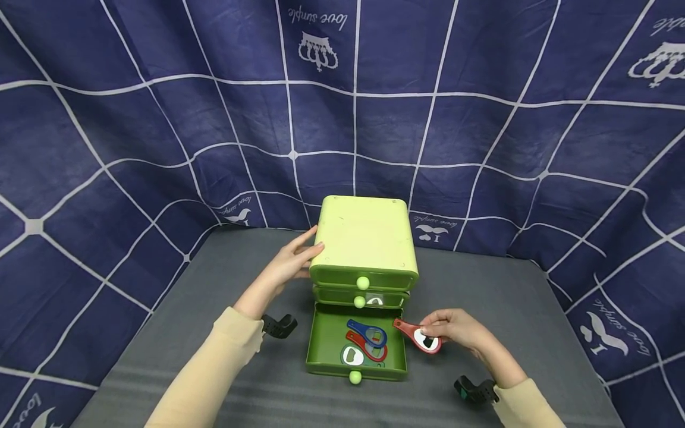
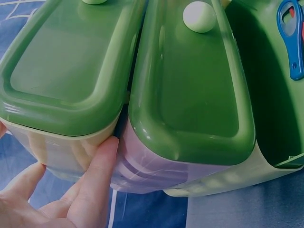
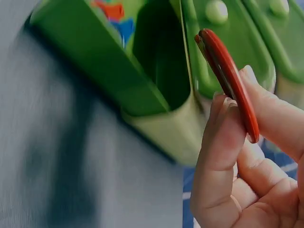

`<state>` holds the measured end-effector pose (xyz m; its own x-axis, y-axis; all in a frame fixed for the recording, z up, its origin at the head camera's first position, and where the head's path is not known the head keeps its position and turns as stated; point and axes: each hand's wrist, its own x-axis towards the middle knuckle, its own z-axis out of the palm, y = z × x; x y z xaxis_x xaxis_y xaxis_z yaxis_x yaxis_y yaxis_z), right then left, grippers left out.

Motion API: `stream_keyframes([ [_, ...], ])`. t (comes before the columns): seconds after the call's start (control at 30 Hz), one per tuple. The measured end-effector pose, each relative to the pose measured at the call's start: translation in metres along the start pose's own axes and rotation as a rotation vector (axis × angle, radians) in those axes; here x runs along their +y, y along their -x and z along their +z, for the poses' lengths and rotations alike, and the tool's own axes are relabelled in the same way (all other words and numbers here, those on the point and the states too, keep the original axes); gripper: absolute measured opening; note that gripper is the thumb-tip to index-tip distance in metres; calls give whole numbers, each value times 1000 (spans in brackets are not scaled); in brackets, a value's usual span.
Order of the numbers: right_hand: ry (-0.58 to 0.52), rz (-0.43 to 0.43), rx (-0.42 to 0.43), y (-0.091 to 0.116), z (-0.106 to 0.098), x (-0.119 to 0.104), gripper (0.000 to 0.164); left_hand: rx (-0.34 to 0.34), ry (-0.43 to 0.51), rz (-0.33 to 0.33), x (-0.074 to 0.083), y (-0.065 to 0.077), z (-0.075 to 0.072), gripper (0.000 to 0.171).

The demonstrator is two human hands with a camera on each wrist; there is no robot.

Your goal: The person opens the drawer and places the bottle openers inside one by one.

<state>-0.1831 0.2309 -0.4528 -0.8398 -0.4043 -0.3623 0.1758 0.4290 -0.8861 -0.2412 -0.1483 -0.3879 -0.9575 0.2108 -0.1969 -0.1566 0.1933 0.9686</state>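
A small green drawer cabinet (image 1: 365,235) with a pale yellow-green top stands on the grey table. Its bottom drawer (image 1: 326,333) is pulled out and holds a blue bottle opener (image 1: 366,331), a red one (image 1: 374,352) and a white-faced one (image 1: 352,356). My left hand (image 1: 289,258) touches the cabinet's left side with extended fingers. Right of the drawer, my right hand (image 1: 455,328) pinches another red bottle opener (image 1: 409,329) by its wide end, the handle pointing toward the drawer. In the right wrist view this red bottle opener (image 3: 230,78) shows edge-on between thumb and fingers.
A dark blue curtain (image 1: 385,125) with white grid lines hangs behind and at both sides of the table (image 1: 257,380). Above the pulled-out drawer, the middle drawer (image 1: 332,295) and the top drawer (image 1: 337,276) have round light-green knobs. Black bands are on both wrists.
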Motion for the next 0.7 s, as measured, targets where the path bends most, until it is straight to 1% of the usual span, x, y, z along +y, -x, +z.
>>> stream_keyframes([
  [0.1,-2,-27,-21,-6,16,-8,30,1,3,-1,-1,0,-1,70],
  [0.23,8,-38,-14,-15,39,-15,27,-1,4,-3,-1,0,-1,70],
  [0.33,-1,-40,7,-24,56,-17,24,-4,7,-4,-2,0,-2,70],
  [0.5,-11,-74,65,-38,85,-19,19,-4,0,2,-1,0,-2,70],
  [0.6,3,-88,103,-45,99,-20,18,-4,2,4,-1,0,-2,69],
  [0.7,5,-96,120,-51,110,-22,18,-4,7,5,-1,0,-1,69],
])
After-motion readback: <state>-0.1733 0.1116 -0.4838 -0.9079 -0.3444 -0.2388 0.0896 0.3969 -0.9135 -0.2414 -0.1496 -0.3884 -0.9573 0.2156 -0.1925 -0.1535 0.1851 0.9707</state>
